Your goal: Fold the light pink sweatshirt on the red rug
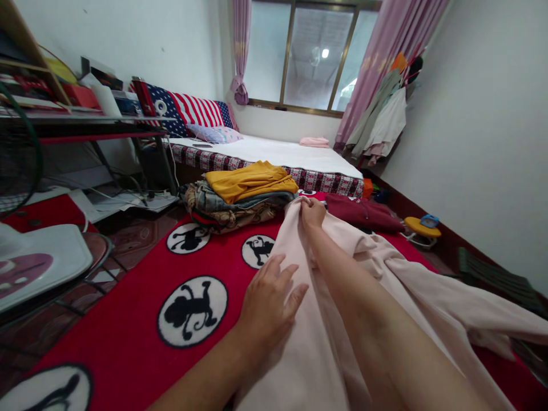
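A pale pink long-sleeved garment (402, 285) lies spread over the red blanket (141, 319) with black monkey prints in white circles. My right hand (314, 214) grips a folded edge of it at the far end, fingers closed on the cloth. Flat on the garment's left part rests my left hand (272, 294), its fingers spread. Just beyond my hands, a folded mustard-yellow garment (252, 180) tops a stack of folded clothes (231, 212). To the right of that, a dark red garment (363, 212) lies on the blanket. The near end of the pink garment runs out of view.
A bed with a white sheet (274, 149) stands at the back under the window. On the left are a cluttered desk (149, 128) and a white seat (51, 262). A yellow stool (422, 227) stands at right, near hanging clothes (385, 120).
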Available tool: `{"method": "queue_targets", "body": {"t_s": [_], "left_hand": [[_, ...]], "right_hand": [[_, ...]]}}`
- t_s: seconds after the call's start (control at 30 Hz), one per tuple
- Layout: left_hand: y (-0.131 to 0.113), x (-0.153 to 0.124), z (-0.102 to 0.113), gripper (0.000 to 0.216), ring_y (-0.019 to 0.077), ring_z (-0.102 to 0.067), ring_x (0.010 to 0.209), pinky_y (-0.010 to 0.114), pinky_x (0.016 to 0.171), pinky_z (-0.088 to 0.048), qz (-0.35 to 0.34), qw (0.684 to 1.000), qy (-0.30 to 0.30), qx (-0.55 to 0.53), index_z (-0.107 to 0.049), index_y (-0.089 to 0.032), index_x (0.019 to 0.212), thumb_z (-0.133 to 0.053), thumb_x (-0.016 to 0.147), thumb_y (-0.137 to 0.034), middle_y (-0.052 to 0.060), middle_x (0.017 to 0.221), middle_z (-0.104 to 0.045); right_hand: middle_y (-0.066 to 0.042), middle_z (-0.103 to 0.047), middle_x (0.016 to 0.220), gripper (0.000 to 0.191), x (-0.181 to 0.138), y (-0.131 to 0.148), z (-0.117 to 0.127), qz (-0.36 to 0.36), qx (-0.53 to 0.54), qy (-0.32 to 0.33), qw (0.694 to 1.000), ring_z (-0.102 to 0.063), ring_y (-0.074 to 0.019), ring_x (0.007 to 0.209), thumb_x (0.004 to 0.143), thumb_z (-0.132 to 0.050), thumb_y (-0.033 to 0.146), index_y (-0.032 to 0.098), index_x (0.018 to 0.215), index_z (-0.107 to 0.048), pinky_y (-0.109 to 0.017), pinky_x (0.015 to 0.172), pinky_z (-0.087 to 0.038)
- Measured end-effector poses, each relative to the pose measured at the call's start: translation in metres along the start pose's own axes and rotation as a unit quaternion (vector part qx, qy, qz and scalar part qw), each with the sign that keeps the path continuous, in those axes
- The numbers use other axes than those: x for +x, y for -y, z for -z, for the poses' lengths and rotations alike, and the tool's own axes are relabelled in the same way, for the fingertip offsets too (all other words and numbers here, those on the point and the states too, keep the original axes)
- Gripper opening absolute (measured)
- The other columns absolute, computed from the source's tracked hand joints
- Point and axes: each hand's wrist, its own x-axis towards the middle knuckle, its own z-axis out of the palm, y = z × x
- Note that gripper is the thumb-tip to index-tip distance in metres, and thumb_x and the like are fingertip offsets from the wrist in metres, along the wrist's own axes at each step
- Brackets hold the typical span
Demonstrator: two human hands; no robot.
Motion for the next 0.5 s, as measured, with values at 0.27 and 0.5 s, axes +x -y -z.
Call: {"method": "queue_targets", "body": {"t_s": [0.27, 0.5], "left_hand": [[0.041, 0.002, -0.013, 0.03, 0.0284, -0.052, 0.124, 0.046, 0.104, -0.045, 0.006, 1.0, -0.006, 0.004, -0.065, -0.018, 0.117, -0.048, 0.094, -0.026, 0.014, 0.134, -0.054], [0.045, 0.003, -0.021, 0.025, 0.0269, -0.051, 0.12, 0.046, 0.105, -0.043, -0.056, 0.998, -0.028, 0.008, -0.067, -0.019, 0.109, -0.058, 0.086, -0.019, 0.012, 0.124, -0.058]], "right_hand": [[-0.013, -0.068, 0.106, 0.055, -0.015, -0.011, -0.01, 0.069, 0.011, 0.091, 0.993, -0.061, -0.0239, 0.097, 0.062, -0.059, 0.007, 0.01, 0.117, -0.065, -0.033, 0.09, -0.048], [-0.012, -0.065, 0.108, 0.03, -0.026, -0.041, 0.101, 0.147, -0.089, 0.022, 0.985, -0.061, -0.0238, 0.094, 0.08, -0.051, 0.014, 0.014, 0.102, -0.071, -0.035, 0.089, -0.046]]}}
